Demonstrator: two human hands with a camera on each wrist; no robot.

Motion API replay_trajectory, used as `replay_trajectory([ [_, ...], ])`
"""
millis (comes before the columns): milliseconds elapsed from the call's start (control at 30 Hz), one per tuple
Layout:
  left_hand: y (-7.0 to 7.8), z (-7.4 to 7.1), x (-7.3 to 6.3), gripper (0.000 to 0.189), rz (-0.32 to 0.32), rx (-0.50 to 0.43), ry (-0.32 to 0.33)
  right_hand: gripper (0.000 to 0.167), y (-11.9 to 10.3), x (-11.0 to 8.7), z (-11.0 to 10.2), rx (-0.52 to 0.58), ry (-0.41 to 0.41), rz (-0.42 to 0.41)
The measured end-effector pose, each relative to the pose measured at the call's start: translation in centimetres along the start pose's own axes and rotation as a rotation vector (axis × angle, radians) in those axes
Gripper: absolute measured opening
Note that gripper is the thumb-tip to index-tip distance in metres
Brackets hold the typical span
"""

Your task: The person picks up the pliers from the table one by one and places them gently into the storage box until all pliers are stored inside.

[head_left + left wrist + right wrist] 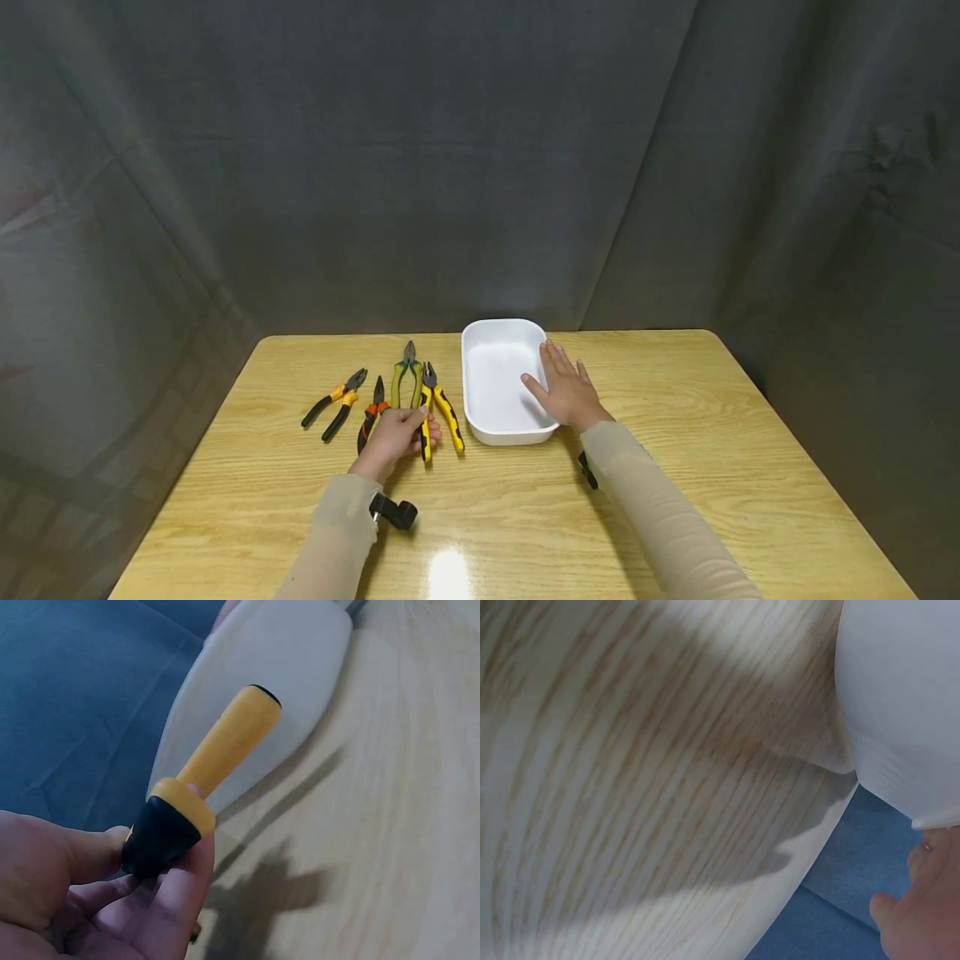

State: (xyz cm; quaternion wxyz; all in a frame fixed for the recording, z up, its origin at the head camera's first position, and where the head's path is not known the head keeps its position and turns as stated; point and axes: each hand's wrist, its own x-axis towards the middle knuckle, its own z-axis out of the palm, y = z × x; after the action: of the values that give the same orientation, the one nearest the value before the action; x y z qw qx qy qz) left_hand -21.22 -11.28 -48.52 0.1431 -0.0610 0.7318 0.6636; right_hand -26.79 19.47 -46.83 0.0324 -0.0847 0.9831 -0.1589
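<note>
My left hand point(395, 437) pinches one handle of a pair of yellow-and-black pliers point(453, 419) between thumb and fingers. Seen in the left wrist view, the pliers point(232, 739) rise above the wood, casting a shadow on it. Just to their right in the head view stands a white rectangular tray point(502, 375) with nothing in it. On the tray's right rim rests my right hand point(568, 393), fingers straight and thumb reaching over the inside. The right wrist view catches only some fingers point(922, 900) of that hand at the tray's edge.
Green-handled pliers point(408, 367) lie behind my left hand. Orange-and-black pliers point(378, 392) are partly covered by that hand, and another yellow-orange and black pair point(347, 397) lies farther left. Dark cloth point(450, 167) hangs behind and beside the wooden table point(675, 400).
</note>
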Motion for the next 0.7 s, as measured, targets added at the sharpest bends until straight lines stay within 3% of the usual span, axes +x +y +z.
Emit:
replay_trajectory([
  [267, 1.1, -0.8, -0.3, 0.04, 0.02, 0.015, 0.012, 0.083, -0.1, 0.0, -0.1, 0.017, 0.007, -0.005],
  [700, 2.3, -0.1, 0.0, 0.041, 0.026, 0.014, -0.019, 0.082, -0.1, -0.2, -0.1, 0.005, 0.016, 0.0],
])
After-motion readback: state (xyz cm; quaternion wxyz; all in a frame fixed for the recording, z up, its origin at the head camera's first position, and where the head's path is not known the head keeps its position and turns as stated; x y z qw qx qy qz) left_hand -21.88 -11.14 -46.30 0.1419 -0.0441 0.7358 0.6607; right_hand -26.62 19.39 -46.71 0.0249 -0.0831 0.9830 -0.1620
